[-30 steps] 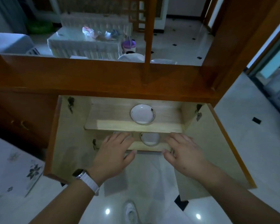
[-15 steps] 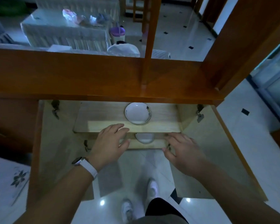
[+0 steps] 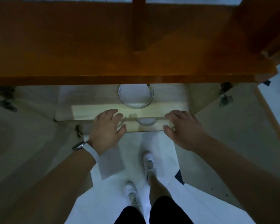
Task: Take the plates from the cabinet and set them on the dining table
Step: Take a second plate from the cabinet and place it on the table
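Note:
A white plate with a dark rim (image 3: 135, 97) sits on the upper shelf (image 3: 94, 110) of the open wooden cabinet, its far edge hidden under the cabinet top (image 3: 103, 46). A second white plate (image 3: 146, 122) lies on the lower shelf, mostly hidden by the upper shelf's front edge. My left hand (image 3: 107, 129), with a white watch on the wrist, hovers spread at the shelf's front edge, left of the plates. My right hand (image 3: 183, 126) hovers spread at the same edge, to their right. Neither hand holds anything.
Both cabinet doors stand open, the left door (image 3: 23, 143) and the right door (image 3: 233, 135) flanking my arms. My legs and white shoes (image 3: 149, 164) stand on the glossy white tile floor (image 3: 103, 199) directly below.
The view has tilted down and closer to the cabinet, so the room beyond is out of sight. Both hands have risen to the upper shelf's front edge and stay apart.

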Tool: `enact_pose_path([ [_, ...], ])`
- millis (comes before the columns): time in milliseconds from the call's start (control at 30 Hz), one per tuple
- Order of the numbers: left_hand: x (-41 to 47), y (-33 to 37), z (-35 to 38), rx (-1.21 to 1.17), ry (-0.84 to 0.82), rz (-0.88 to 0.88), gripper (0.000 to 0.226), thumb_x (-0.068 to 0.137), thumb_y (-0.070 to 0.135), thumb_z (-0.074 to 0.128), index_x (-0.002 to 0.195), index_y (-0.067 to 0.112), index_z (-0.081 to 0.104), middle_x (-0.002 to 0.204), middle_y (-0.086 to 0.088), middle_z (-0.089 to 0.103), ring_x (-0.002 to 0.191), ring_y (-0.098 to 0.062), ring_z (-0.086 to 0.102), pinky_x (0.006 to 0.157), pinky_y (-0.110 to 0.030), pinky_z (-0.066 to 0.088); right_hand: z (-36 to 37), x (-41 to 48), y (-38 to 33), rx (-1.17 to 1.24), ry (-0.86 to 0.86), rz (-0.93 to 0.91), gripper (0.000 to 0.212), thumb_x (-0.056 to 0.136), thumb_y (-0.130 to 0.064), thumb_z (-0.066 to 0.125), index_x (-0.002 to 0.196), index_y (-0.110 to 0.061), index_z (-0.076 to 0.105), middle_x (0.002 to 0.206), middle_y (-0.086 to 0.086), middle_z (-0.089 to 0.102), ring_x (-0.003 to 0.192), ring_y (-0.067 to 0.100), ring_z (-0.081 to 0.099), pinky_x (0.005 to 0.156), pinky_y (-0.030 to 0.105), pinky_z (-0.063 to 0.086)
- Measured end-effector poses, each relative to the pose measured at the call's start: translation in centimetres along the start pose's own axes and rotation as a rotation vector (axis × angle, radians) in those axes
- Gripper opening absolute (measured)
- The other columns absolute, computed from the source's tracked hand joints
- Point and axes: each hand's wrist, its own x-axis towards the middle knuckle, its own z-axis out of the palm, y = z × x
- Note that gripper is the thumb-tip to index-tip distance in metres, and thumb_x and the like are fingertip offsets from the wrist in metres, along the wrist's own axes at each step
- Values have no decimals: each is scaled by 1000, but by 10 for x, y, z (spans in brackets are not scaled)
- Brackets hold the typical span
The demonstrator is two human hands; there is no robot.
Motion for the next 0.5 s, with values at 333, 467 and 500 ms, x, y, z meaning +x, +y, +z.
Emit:
enact_pose_path([
  [333, 111, -67, 134, 1, 71, -219, 55, 80, 46, 46, 118, 9, 60, 116, -17, 63, 106, -37, 57, 86, -46, 43, 132, 114, 53, 528, -46, 348, 42, 89, -42, 53, 124, -20, 52, 117, 4, 57, 97, 20, 57, 87, 36, 47],
  [467, 140, -82, 164, -188, 88, -361, 44, 83, 47, 50, 108, 10, 59, 105, -18, 64, 97, -39, 59, 82, -45, 47, 166, 156, 65, 669, -46, 471, 44, 90, -39, 53, 128, -18, 47, 99, -1, 56, 84, 17, 55, 72, 27, 40],
  [500, 148, -84, 170, -249, 75, -394, 39, 85, 48, 51, 98, 12, 58, 98, -15, 64, 91, -37, 60, 78, -43, 50, 173, 166, 69, 668, -37, 486, 44, 91, -39, 51, 128, -17, 46, 96, -2, 55, 82, 17, 54, 70, 25, 39],
])
